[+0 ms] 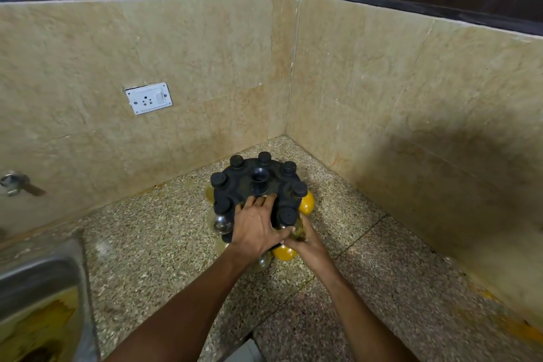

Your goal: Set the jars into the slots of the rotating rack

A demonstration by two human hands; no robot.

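Observation:
A black round rotating rack point(244, 182) stands on the speckled counter near the wall corner. Several jars with black caps sit in its rim slots, among them a yellow-filled jar point(306, 203) at the right and a clear one point(222, 223) at the left. My left hand point(255, 226) lies flat on the rack's near top, fingers spread. My right hand point(305, 241) grips a jar of brownish contents point(299, 231) at the rack's near right edge, under a black cap point(287, 215). Another yellow jar point(283, 253) shows on the lower tier, just left of my right hand.
Tiled walls meet in a corner close behind the rack. A steel sink point(38, 288) lies at the lower left, with a wall tap point(14, 184) above it. A white socket plate point(149, 98) is on the left wall. The counter's front edge runs at the bottom.

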